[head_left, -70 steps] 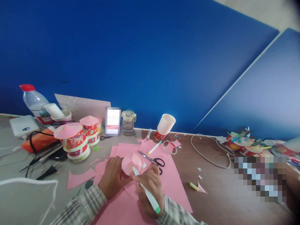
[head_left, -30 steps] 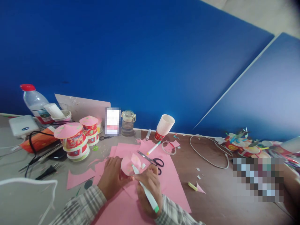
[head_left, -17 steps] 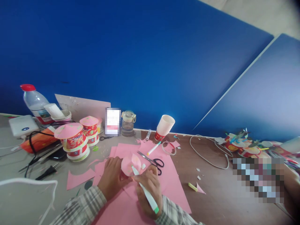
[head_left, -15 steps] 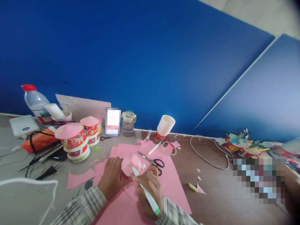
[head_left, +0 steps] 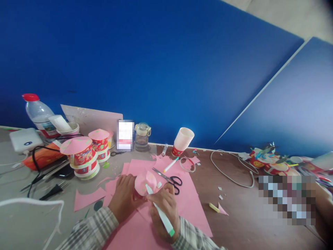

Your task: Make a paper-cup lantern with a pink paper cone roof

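My left hand (head_left: 127, 194) is closed around the near left side of a small pink paper cone (head_left: 142, 181), whose overlapping flap stands up at the top. Some light green marks show on the cone. Held like a pen in my right hand (head_left: 165, 208) is a white marker (head_left: 161, 214) with a green end, its tip against the right part of the cone. My fingers hide what lies beneath the cone. Just right of it, black-handled scissors (head_left: 170, 178) rest on pink paper sheets (head_left: 192, 208). A second marker (head_left: 171, 164) lies beyond them.
Red paper cups with pink cone tops (head_left: 82, 156) stand at left, near cables and a plastic bottle (head_left: 39, 111). A glass jar (head_left: 142, 139) and stacked white cups (head_left: 184, 139) stand by the blue partition (head_left: 156, 69). Another person's arm (head_left: 324, 205) is at far right.
My right hand and the marker have shifted very slightly left, with the tip still at the cone. My left hand keeps its place on the cone.
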Demonstrator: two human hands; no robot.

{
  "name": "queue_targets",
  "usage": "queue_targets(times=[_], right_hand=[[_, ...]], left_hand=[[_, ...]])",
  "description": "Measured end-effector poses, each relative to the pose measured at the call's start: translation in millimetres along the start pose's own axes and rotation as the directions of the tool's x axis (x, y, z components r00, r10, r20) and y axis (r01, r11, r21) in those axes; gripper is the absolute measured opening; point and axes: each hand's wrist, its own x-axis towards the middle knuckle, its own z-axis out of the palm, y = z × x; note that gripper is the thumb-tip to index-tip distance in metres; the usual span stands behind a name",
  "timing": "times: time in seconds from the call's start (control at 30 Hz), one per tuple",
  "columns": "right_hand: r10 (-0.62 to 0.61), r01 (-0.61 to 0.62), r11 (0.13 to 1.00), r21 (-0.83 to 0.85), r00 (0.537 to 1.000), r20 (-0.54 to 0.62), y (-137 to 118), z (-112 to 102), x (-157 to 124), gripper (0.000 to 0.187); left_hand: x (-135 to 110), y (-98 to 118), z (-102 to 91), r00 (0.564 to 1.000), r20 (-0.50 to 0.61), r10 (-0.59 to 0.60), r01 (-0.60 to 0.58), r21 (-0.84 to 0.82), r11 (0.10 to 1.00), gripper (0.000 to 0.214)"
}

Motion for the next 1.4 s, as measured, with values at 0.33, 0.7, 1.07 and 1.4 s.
queue_targets(times=[0.33,0.7,1.07,1.4], right_hand=[[0.005,-0.006,1.000,0.017,1.000,0.018,0.3,2.0,-1.3,0.017],[0.019,-0.019,1.000,-0.011,1.000,0.022,0.8,3.2,-3.5,0.018],[0.019,-0.018,1.000,-0.010,0.999,0.034,-0.3,2.2,-4.8,0.017],[0.010,-0.010,1.000,0.024,1.000,0.023,0.9,2.3,-5.9,0.019]], left_hand=[[-0.8,-2.1,2.0,1.000,-0.008,0.020,-0.020,-0.002,1.000,0.028],[-0.5,-0.8,0.6,1.000,0.003,0.026,-0.026,-0.007,1.000,0.027],[-0.1,-0.3,-0.5,1.000,0.003,0.026,-0.026,0.009,1.000,0.025],[0.3,0.0,-0.7,1.000,-0.004,0.018,-0.018,0.007,1.000,0.025]])
